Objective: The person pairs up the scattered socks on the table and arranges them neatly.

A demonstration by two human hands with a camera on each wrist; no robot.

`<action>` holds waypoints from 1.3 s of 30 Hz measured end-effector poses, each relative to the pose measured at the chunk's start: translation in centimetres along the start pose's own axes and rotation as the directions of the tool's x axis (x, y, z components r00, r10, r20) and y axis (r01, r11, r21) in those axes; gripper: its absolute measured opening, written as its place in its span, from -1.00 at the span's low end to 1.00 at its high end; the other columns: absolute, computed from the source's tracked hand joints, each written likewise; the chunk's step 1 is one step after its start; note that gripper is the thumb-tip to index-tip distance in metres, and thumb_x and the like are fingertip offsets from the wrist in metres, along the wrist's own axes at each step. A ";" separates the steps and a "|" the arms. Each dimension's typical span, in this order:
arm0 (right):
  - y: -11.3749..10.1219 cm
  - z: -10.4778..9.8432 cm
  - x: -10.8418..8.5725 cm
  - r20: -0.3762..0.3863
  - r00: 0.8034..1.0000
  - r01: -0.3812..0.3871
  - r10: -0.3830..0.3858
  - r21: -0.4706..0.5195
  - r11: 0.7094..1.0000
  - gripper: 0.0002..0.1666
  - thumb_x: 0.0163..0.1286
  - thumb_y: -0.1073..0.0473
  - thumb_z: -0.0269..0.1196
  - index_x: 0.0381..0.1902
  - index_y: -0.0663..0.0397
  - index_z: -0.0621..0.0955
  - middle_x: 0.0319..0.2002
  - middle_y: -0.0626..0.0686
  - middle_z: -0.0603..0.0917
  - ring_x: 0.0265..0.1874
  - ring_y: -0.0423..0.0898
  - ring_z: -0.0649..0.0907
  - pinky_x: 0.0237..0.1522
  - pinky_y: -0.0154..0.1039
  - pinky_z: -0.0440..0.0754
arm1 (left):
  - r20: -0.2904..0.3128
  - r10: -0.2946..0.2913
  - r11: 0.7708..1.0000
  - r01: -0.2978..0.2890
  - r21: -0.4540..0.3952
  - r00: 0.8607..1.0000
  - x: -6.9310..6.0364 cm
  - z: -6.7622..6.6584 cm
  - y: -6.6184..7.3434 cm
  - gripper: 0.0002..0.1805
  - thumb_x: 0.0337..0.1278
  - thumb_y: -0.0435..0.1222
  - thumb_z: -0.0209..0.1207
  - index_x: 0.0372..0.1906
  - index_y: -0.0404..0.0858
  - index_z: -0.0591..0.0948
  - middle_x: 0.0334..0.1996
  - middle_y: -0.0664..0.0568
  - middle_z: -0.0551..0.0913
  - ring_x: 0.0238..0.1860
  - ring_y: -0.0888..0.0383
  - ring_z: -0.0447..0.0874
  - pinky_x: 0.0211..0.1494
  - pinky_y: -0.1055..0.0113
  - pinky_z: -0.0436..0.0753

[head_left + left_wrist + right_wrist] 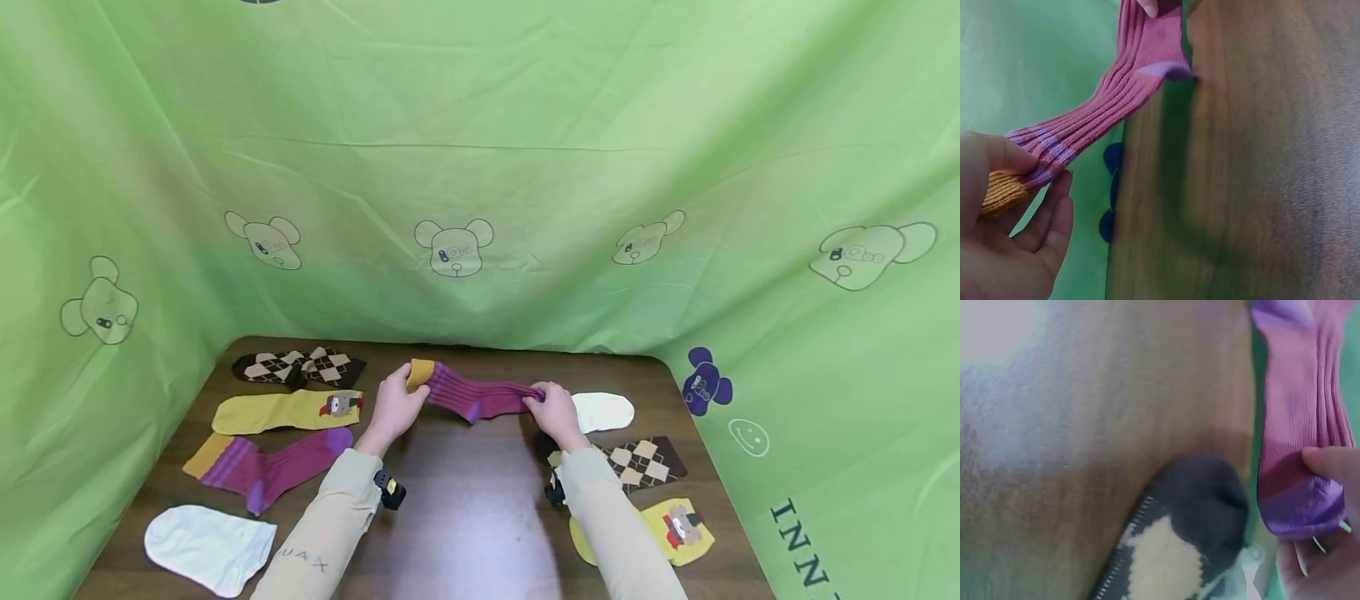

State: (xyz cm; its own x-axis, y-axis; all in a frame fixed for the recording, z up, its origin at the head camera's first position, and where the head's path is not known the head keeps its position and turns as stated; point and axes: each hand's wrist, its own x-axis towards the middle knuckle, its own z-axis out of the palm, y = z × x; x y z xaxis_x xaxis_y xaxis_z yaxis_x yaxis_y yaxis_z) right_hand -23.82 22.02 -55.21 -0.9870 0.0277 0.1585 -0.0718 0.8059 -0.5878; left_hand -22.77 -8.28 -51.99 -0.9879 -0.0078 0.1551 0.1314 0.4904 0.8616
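Note:
Between both hands a magenta ribbed sock (495, 398) with a mustard cuff and purple heel and toe is stretched sideways above the back of the table. My left hand (397, 404) pinches it near the mustard cuff; in the left wrist view the thumb (1013, 156) lies over the purple-striped band. My right hand (555, 412) pinches the purple toe end, thumb on top, as the right wrist view shows. Below the right hand lies a dark argyle sock (1191, 512), partly hidden by the wrist in the head view.
On the left lie an argyle sock (300, 367), a yellow sock (277, 412), another magenta sock (285, 467) and a white sock (210, 546). At right are a white sock (603, 412) and a yellow sock (686, 533). Green cloth (480, 308) hangs around the brown table (465, 517).

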 end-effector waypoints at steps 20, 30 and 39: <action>0.2 -2.0 -0.8 0.139 0.981 -0.188 0.136 0.504 0.843 -0.82 0.29 0.46 0.13 -0.25 0.29 0.66 -0.43 0.01 0.62 -0.58 -0.19 0.42 -0.52 -0.35 0.37 | -0.054 -0.121 0.990 0.116 -0.084 0.991 0.7 -3.1 -1.5 -0.75 0.34 -0.38 0.07 -0.02 -0.36 0.67 -0.38 -0.12 0.59 -0.42 0.02 0.42 -0.24 0.16 0.42; 0.2 -3.0 -1.0 0.234 0.954 -0.301 0.189 0.725 0.619 -0.76 0.30 0.54 0.10 -0.10 0.48 0.61 -0.29 0.07 0.69 -0.40 -0.16 0.61 -0.29 -0.35 0.60 | -0.103 -0.161 0.986 0.155 -0.057 0.982 0.7 -4.1 -2.6 -0.74 0.31 -0.38 0.02 -0.07 -0.33 0.68 -0.46 -0.10 0.53 -0.47 0.02 0.38 -0.31 0.19 0.39; 0.3 -2.3 -0.7 0.314 0.937 -0.349 0.154 0.834 0.427 -0.68 0.35 0.46 -0.12 -0.11 0.44 0.55 -0.10 0.19 0.61 -0.16 -0.02 0.67 -0.04 -0.16 0.67 | -0.091 -0.189 0.980 0.182 -0.075 0.978 0.7 -5.0 -2.9 -0.74 0.33 -0.38 -0.03 -0.08 -0.34 0.64 -0.39 -0.14 0.54 -0.37 -0.02 0.40 -0.22 0.17 0.38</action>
State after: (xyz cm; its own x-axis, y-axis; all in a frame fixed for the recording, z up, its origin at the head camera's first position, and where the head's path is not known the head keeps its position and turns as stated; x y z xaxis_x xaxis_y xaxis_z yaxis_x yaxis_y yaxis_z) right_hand -22.80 23.62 -53.72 -0.9810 -0.0358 -0.1907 0.1940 -0.1584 -0.9681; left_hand -23.44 -14.09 -51.91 -0.9832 -0.1797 0.0333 -0.0449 0.4144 0.9090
